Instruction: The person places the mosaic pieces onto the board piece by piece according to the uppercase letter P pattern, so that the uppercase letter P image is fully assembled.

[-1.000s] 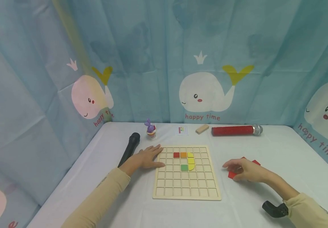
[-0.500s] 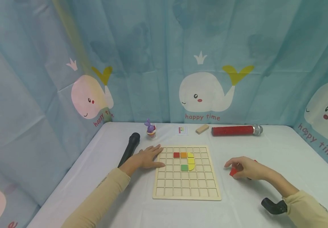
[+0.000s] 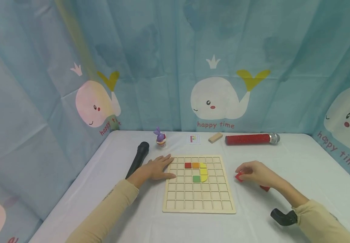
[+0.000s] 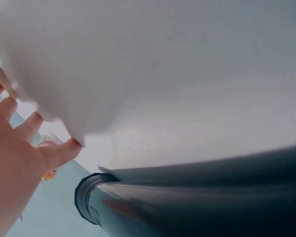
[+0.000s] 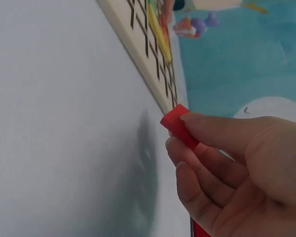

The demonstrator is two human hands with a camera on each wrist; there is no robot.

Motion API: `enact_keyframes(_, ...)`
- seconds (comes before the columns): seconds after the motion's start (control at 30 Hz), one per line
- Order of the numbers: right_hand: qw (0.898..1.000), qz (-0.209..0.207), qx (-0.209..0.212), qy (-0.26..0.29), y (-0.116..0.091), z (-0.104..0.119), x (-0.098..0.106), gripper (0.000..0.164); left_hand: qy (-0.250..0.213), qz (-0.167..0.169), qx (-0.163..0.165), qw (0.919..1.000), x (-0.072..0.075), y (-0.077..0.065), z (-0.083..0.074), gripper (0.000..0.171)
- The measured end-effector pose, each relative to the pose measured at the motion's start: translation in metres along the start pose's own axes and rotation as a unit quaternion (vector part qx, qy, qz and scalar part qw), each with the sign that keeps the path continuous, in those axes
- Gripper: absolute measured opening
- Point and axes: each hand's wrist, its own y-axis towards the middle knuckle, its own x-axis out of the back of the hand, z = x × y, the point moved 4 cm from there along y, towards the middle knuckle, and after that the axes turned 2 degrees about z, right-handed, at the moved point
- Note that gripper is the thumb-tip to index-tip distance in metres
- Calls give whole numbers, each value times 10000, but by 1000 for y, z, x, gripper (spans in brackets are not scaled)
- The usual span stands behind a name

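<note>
tiles (image 3: 203,171) fill only a few cells of the grid board (image 3: 180,195), while the right hand (image 3: 256,172) pinches a red piece (image 3: 238,177), seemingly yet to be placed, right of the board, and the left hand (image 3: 156,168) rests, fingers spread, at its left edge.

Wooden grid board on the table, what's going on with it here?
A person's left hand rests at the left edge of the grid board; their right hand pinches a red piece off to the board's right. Colored pieces sit in some squares; another red piece shows below that hand.
</note>
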Motion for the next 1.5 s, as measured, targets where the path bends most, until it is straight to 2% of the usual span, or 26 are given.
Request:
enact_keyframes(0.17, 9972, -11, -333, 662, 12, 4, -8, 24, -55, -10, -13, 10000, -1, -1, 0, 84)
enact_keyframes(0.43, 9899, -212, -919, 1056, 34, 15, -24, 25, -74, -9, 7, 10000, 0, -3, -2, 83)
enact_keyframes(0.57, 9852, -244, -1036, 1343, 44, 20, -33, 26, -54, -32, 3, 10000, 0, -2, -2, 84)
enact_keyframes(0.97, 9841, -134, -632, 1655, 65, 39, -50, 29, -36, -52, 36, 10000, -2, 1, 1, 85)
enact_keyframes(1.27, 9752, 62, -431, 2171, 75, 52, -62, 30, -91, -60, 33, 9999, -2, 1, 1, 85)
enact_keyframes(1.43, 9788, -31, -600, 1957, 81, 60, -65, 25, -97, -86, 32, 9999, -3, 1, 0, 84)
enact_keyframes(1.5, 9769, -22, -710, 2015, 84, 63, -68, 24, -95, -92, 37, 9999, -3, 1, 1, 84)
